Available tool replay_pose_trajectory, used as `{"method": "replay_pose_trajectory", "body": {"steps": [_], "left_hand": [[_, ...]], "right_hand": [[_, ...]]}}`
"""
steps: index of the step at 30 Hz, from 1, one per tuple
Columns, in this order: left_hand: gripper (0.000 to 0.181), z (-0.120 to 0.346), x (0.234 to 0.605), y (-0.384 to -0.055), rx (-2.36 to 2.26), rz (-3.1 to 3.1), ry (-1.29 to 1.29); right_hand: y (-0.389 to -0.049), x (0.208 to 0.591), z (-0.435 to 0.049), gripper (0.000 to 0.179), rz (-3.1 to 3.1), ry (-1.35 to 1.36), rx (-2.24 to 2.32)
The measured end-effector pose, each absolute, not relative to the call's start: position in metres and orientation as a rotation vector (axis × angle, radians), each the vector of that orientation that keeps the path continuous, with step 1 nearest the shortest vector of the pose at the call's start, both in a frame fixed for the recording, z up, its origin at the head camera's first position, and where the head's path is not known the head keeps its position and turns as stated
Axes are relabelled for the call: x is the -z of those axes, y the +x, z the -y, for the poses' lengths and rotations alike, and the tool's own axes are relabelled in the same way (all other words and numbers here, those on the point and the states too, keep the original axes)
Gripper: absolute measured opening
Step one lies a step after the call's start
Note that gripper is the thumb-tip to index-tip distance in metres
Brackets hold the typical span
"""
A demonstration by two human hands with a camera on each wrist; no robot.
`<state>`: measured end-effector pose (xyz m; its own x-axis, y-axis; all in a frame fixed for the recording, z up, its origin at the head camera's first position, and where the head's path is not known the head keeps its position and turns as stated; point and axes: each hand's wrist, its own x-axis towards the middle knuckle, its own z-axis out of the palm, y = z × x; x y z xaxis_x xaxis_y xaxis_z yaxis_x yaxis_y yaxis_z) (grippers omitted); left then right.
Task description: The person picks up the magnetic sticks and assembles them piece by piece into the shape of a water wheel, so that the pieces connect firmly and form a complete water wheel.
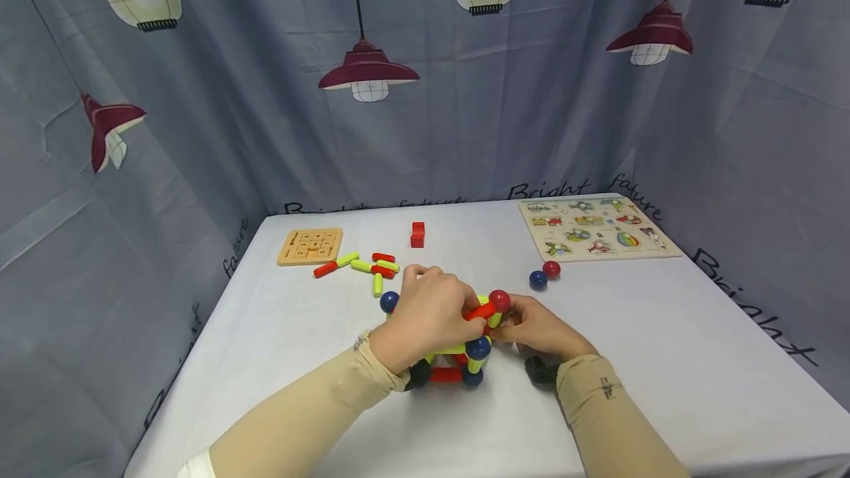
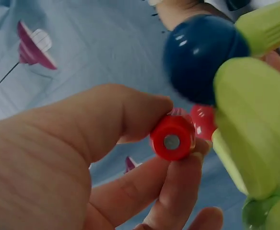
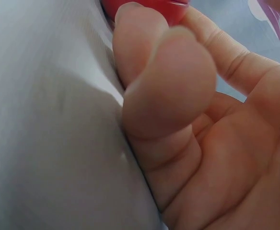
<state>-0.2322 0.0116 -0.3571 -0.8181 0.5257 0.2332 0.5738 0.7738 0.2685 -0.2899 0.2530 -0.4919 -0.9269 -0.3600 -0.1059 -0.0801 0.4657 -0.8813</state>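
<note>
Frame (image 1: 477, 349) partly behind left hand (image 1: 432, 314) pinching red rod (image 2: 161, 143); right hand (image 1: 539, 329) grips red piece (image 3: 171, 8), cropped in wrist view.

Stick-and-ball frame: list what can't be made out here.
Head: part of the frame, hidden behind the left hand.
Left wrist: the upper lime rod, cut off by the right edge.
Right wrist: a red piece, ball or rod unclear, cut off by the top edge.

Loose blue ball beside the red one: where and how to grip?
Probably a pinch across the middle of the loose blue ball, coming from above: it's round, could roll, and the loose red ball crowds its far-right side.
</note>
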Motion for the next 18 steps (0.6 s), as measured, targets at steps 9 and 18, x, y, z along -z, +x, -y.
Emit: {"method": "replay_pose_trajectory", "body": {"steps": [9, 18], "left_hand": [[0.037, -0.027, 0.372, -0.24, 0.389, 2.827, -0.858], [0.022, -0.033, 0.377, -0.238, 0.359, 2.781, -0.893]], "right_hand": [[-0.288, 0.494, -0.253, 0.039, -2.418, -0.42, 1.474], [-0.289, 0.495, -0.254, 0.036, -2.367, -0.461, 1.534]]}}
